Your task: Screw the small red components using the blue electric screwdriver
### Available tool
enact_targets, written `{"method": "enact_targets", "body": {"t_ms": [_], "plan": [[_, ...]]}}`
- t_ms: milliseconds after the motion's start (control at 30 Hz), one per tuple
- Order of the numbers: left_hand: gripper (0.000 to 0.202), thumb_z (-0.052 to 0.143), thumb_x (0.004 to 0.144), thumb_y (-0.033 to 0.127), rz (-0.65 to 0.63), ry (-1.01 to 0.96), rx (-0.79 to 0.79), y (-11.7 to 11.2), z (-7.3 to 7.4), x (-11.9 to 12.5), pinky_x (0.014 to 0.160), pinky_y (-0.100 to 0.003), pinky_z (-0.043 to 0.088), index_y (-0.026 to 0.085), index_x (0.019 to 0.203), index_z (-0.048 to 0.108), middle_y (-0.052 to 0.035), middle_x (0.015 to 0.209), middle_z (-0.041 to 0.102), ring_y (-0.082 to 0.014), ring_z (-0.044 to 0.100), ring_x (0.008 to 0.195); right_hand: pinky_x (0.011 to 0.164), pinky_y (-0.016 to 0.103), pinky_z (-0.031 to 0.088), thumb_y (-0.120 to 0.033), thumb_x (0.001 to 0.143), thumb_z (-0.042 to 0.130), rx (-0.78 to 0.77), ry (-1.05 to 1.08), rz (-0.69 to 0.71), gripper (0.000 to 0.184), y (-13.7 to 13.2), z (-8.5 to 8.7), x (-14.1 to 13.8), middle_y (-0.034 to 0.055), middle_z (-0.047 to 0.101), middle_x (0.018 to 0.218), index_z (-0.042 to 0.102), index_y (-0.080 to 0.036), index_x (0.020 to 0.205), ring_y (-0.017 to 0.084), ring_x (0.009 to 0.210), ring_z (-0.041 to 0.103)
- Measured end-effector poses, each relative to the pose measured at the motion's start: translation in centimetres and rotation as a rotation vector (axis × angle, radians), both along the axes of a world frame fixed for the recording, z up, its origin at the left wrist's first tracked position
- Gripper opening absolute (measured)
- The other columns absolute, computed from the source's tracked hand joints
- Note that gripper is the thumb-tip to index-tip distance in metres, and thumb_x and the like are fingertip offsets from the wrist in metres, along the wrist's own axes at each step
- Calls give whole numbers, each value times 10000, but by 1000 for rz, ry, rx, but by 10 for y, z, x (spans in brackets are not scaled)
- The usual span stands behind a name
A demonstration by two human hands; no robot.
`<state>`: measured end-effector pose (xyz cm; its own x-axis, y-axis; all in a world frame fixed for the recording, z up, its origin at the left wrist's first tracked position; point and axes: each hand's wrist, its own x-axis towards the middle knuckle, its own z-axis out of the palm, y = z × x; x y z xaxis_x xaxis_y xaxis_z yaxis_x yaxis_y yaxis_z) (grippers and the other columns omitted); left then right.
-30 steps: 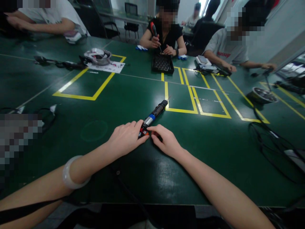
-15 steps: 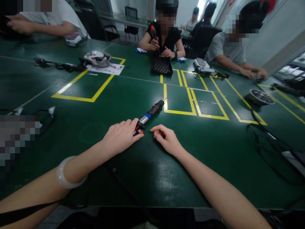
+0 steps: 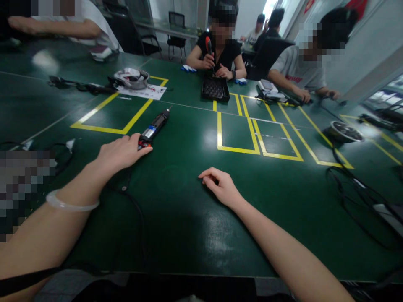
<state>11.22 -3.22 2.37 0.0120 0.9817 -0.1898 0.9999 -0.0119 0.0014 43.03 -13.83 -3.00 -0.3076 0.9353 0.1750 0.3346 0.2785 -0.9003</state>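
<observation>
My left hand (image 3: 121,153) is wrapped round the rear end of an electric screwdriver (image 3: 154,129), which lies low over the green table with its thin bit pointing away and to the right. The tool has a black front, a silver-and-blue middle and red parts by my thumb; its back end is hidden under my palm. My right hand (image 3: 220,184) rests on the table at the centre, fingers loosely curled and the index finger stretched out, with nothing in it. A dark cord (image 3: 138,209) runs on the table below my left hand.
Yellow tape outlines (image 3: 239,149) mark the green table (image 3: 182,239). Across it, a person holds a red-and-black screwdriver (image 3: 208,45) over a black tray (image 3: 215,90). A silver bowl (image 3: 132,78) stands on paper at left, a round metal dish (image 3: 344,132) at right, near black cables (image 3: 346,188).
My left hand has carried the electric screwdriver left and farther away. My right hand stays in about the same place. At the right, the other person's hands have shifted left.
</observation>
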Motion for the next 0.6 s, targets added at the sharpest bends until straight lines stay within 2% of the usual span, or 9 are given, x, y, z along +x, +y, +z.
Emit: {"method": "enact_targets", "body": {"t_ms": [167, 300, 400, 500, 600], "plan": [[981, 243, 856, 848, 140, 16, 29, 28, -8, -58, 835, -597, 461, 68, 1425, 419, -296, 1282, 522, -435, 541, 1087, 654, 233, 438, -163, 913, 534, 13, -17, 10, 173, 0, 0, 0, 8, 663, 805, 698, -166, 966, 113, 699, 595], [947, 268, 865, 824, 221, 8, 139, 33, -15, -89, 882, -622, 424, 87, 1439, 421, -267, 1336, 465, -427, 477, 1142, 649, 232, 435, -163, 914, 537, 12, -28, 11, 169, 0, 2, 0, 10, 660, 802, 699, -167, 962, 115, 700, 594], [868, 325, 899, 751, 191, 10, 273, 25, -14, -89, 919, -633, 400, 74, 1427, 446, -274, 1405, 391, -443, 412, 1205, 644, 231, 434, -156, 912, 537, 21, -26, 17, 167, 0, 2, 0, 9, 663, 807, 696, -172, 959, 113, 694, 593], [724, 398, 938, 624, 128, 28, 390, 18, -12, -78, 920, -589, 426, 80, 1412, 461, -272, 1425, 362, -431, 404, 1232, 644, 228, 435, -153, 911, 536, 29, -22, 23, 166, 0, 1, 0, 6, 662, 805, 694, -176, 957, 111, 693, 594], [617, 446, 942, 538, 96, 56, 395, 17, -10, -70, 890, -531, 463, 71, 1341, 509, -267, 1393, 395, -406, 438, 1207, 634, 228, 430, -161, 912, 538, 31, -25, 25, 159, 0, 2, 0, 8, 655, 793, 692, -170, 949, 111, 678, 582]]}}
